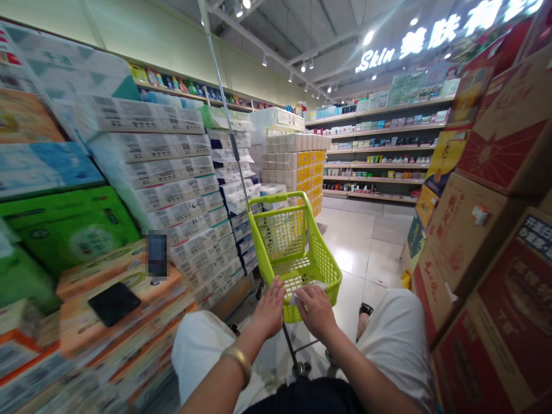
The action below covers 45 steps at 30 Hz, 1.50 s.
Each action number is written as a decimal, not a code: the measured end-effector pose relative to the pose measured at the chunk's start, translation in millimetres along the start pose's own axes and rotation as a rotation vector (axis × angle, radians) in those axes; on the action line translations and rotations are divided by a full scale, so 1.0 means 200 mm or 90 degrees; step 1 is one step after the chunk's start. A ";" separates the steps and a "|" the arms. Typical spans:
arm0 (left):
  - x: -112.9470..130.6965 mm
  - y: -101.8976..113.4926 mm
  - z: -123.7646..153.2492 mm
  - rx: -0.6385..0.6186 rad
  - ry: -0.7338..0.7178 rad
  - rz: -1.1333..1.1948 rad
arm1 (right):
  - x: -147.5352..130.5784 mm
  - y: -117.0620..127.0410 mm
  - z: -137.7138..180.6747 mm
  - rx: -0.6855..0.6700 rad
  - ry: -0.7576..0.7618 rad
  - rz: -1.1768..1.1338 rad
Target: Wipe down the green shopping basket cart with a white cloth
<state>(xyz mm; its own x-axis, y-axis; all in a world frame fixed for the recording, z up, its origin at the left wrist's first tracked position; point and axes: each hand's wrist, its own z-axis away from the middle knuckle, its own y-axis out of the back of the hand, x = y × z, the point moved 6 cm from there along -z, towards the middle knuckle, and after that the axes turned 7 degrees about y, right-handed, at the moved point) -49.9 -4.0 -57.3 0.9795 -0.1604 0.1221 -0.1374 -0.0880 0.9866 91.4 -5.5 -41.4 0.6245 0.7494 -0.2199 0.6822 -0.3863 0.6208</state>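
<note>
A lime-green plastic shopping cart (326, 265) with a perforated basket stands between my knees, its near rim towards me. My left hand (269, 307) lies on the near left corner of the rim, its fingers stretched out with nothing visible in them. Beside it, my right hand (315, 310) bends over the near rim, fingers curled on a crumpled white tissue (319, 284). Part of the tissue shows past the fingers; the rest is hidden under the hand. Apart from the white bit, the basket floor shows bare mesh.
Orange tissue packs (77, 328) at the left bear a black flat object (114, 303) and a blurred-out phone-like item (157, 254). Stacked paper packs (172, 155) rise behind. Cartons (452, 230) line the right side; shelves (379, 138) stand beyond. A metal pole (222, 92) rises beside the cart.
</note>
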 end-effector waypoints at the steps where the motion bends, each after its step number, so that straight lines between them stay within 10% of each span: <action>1: -0.01 0.00 0.00 0.005 -0.005 -0.003 | 0.05 0.03 0.01 0.003 -0.012 0.008; 8: -0.02 -0.02 -0.01 0.016 -0.010 0.013 | 0.23 0.09 0.03 0.011 -0.094 0.050; 23: -0.25 0.05 0.04 0.059 0.008 0.042 | -0.03 0.03 0.07 0.028 0.011 0.036; 30: -0.18 0.04 0.03 0.069 -0.005 0.070 | 0.12 0.13 0.13 0.075 -0.043 0.077; 38: -0.06 0.02 0.03 0.054 0.025 0.073 | -0.16 -0.06 0.03 -0.019 -0.002 0.024; 45: -0.06 0.02 0.06 0.033 0.002 0.051 | 0.14 0.14 0.12 0.025 -0.053 0.071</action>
<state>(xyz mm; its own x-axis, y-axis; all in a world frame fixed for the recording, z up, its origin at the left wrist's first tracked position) -63.4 -14.3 -55.5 0.9656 -0.1653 0.2009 -0.2226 -0.1254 0.9668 138.1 -8.2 -49.0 0.7251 0.6544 -0.2143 0.6208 -0.4867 0.6146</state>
